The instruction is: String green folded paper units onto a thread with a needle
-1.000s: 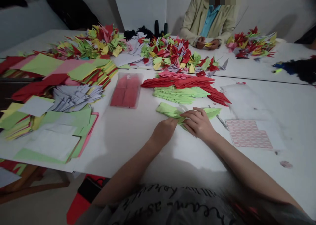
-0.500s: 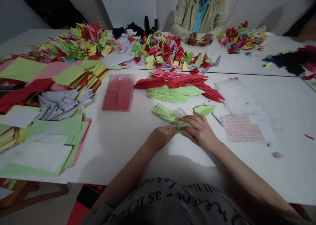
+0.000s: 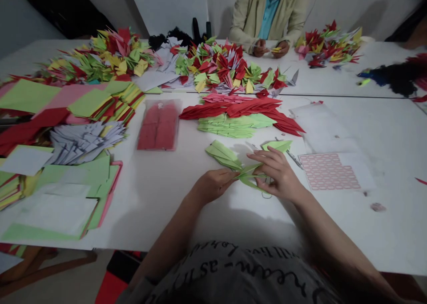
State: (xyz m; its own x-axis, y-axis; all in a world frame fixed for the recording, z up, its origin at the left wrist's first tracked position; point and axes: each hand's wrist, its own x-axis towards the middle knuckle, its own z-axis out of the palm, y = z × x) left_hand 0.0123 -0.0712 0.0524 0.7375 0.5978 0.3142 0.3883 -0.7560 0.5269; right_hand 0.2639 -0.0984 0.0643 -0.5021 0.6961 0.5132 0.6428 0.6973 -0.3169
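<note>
A light green origami piece (image 3: pixel 248 178) with several narrow points is held between my two hands, just above the white table. My left hand (image 3: pixel 213 185) pinches its left end between thumb and fingers. My right hand (image 3: pixel 279 176) has thumb and fingers around its right-hand points, with the upper fingers stretched out. Just behind the hands lies a folded green paper (image 3: pixel 223 154), close to the held piece. Another folded green paper (image 3: pixel 276 145) lies past my right fingers, beside a thin pen-like item (image 3: pixel 295 159).
Folded green papers (image 3: pixel 227 126) and red ones (image 3: pixel 247 108) lie ahead. A red paper packet (image 3: pixel 158 125) and stacked paper sheets (image 3: pixel 76 179) are leftward. A label sheet (image 3: pixel 330 171) lies right. Colourful origami heaps (image 3: pixel 220 66) stand before a co-worker (image 3: pixel 270 19) handling yellow paper.
My right hand has shifted slightly right and the green piece between my hands now shows spread points. The co-worker's hands have moved a little apart.
</note>
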